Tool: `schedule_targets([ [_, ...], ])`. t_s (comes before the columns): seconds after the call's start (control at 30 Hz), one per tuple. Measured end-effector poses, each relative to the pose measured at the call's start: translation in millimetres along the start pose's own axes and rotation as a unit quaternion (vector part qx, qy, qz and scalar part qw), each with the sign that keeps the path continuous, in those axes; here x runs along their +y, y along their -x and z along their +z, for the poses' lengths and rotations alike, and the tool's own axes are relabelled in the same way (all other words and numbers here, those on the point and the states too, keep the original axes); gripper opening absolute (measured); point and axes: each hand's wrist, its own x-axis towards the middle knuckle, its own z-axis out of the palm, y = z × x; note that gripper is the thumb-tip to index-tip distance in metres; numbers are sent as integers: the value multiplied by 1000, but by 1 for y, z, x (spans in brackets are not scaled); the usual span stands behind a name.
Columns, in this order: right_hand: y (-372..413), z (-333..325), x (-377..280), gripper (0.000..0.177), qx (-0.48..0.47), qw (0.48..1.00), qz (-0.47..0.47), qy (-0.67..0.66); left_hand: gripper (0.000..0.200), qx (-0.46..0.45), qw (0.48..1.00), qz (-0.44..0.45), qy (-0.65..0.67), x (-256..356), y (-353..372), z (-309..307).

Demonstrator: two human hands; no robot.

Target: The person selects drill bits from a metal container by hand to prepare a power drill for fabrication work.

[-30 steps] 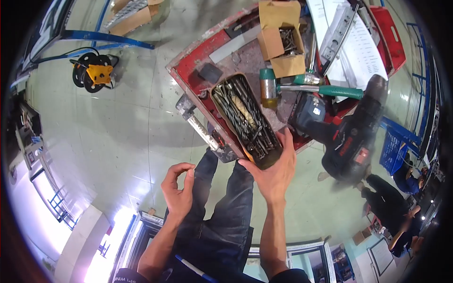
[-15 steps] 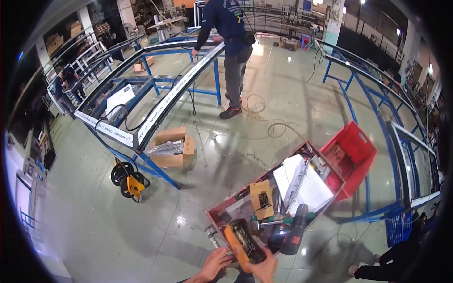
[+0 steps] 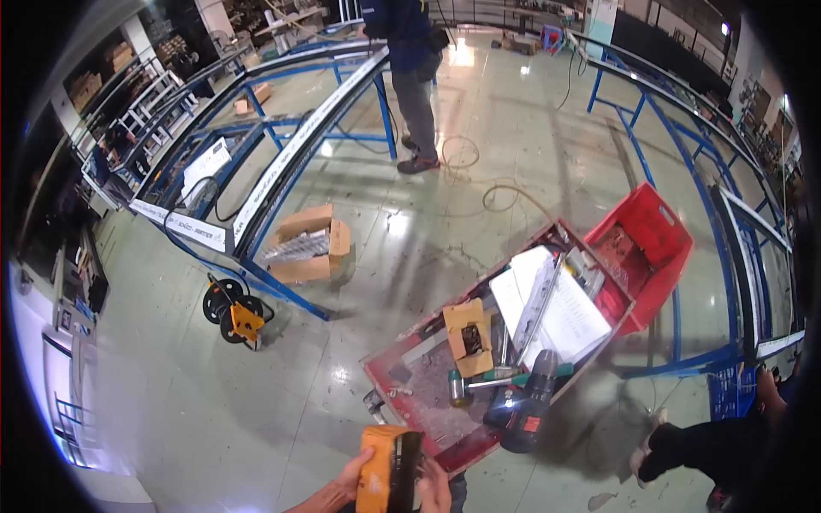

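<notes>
My left hand (image 3: 351, 477) is closed around the left side of an orange cardboard box (image 3: 374, 474), held tilted near the bottom of the view. My right hand (image 3: 434, 490) is at the box's dark side, fingers bent; whatever they pinch is hidden. Just beyond is a red tool tray (image 3: 453, 457). In it lie a cordless drill (image 3: 532, 406), a green-handled hammer (image 3: 505, 379), a small open carton of dark fasteners (image 3: 468, 339), and white papers (image 3: 577, 321) under a metal strip (image 3: 539, 303).
A red plastic bin (image 3: 658, 256) adjoins the tray. To the left stand a blue-legged frame table (image 3: 286, 286), a carton of metal parts (image 3: 299, 269) and a cable reel (image 3: 244, 321). One person (image 3: 415, 94) stands ahead; another person's leg (image 3: 693, 449) shows at right.
The orange box has moved left and down, away from the tray, and been turned more upright. My left hand now grips its side; my right has shifted left with it.
</notes>
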Motion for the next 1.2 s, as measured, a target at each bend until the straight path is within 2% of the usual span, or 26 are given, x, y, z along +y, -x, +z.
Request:
schedule_targets([
  [0.03, -13, 3, 6, 51, 9, 999, -30, 9, 59, 72, 997, 22, -33, -10, 4, 21],
  [0.07, -28, 3, 19, 50, 21, 998, -56, 21, 56, 145, 987, 38, -65, -8, 7, 75],
  [0.1, -37, 3, 30, 50, 38, 996, -72, 35, 54, 79, 996, 41, -1, -7, -2, 78],
  [0.13, -34, -1, 45, 52, 61, 994, -70, 52, 53, 50, 997, 51, 26, -1, -14, 75],
  [0.17, -43, -2, 37, 60, 64, 996, 38, -50, 51, 43, 997, 41, 52, 2, -21, 60],
  [0.2, -47, 5, 1, 53, 69, 972, 123, -187, 52, 35, 998, -4, 56, 13, -16, 72],
  [0.23, -52, 0, 1, 55, 73, 988, 103, -88, 54, 53, 996, -22, 75, 19, -22, 75],
  [0.27, -58, 0, 8, 55, 51, 996, 27, -69, 60, 87, 996, 31, 13, 29, -25, 98],
  [0.33, -65, -1, 7, 57, 20, 998, 15, -64, 61, 40, 996, 75, 10, 40, -34, 104],
  [0.43, -73, -3, -4, 58, 5, 982, 64, -177, 63, -2, 997, 79, 23, 54, -43, 92],
  [0.47, -75, -7, -10, 60, -28, 974, 74, -210, 63, 10, 996, 78, 33, 56, -43, 89],
  [0.53, -73, -12, -13, 55, -30, 972, 96, -211, 65, 29, 996, 73, 53, 54, -47, 87],
  [0.67, -50, -24, -8, 45, -23, 997, 46, -52, 74, -5, 998, 43, 52, 50, -44, 89],
  [0.73, -38, -23, -10, 43, -11, 1000, -2, 4, 82, -53, 992, 44, 107, 48, -43, 99],
  [0.77, -31, -21, -11, 52, 2, 1000, -11, 18, 84, -79, 989, 43, 120, 48, -41, 105],
  [0.8, -26, -17, -15, 56, 14, 995, -41, 91, 86, -105, 985, 42, 132, 49, -40, 107],
  [0.87, -15, -9, -21, 63, 38, 967, -98, 233, 89, -57, 988, 58, 132, 49, -37, 98],
  [0.9, -15, -8, -18, 71, 41, 923, -167, 345, 88, -36, 987, 66, 139, 50, -37, 92],
  [0.93, -13, -7, -13, 71, 37, 914, -149, 375, 88, -16, 987, 71, 143, 50, -36, 89],
  [0.97, -12, -8, -7, 70, 35, 904, -133, 406, 88, -52, 986, 63, 143, 47, -36, 90],
  [1.0, -11, -9, -1, 70, 34, 892, -115, 437, 87, 4, 987, 103, 125, 46, -36, 89],
  [1.03, -14, -12, 10, 58, 51, 892, -169, 416, 86, 8, 991, 108, 81, 44, -36, 80],
  [1.07, -15, -14, 12, 53, 56, 902, -163, 396, 85, 11, 993, 114, 39, 42, -36, 69],
  [1.1, -15, -16, 15, 48, 57, 912, -157, 374, 92, 44, 991, 110, 65, 41, -35, 70],
  [1.17, -16, -14, 15, 35, 70, 924, -148, 345, 92, 30, 991, 110, 76, 37, -33, 57],
  [1.2, -15, -14, 16, 36, 67, 921, -142, 357, 91, 20, 990, 110, 85, 37, -33, 52],
])
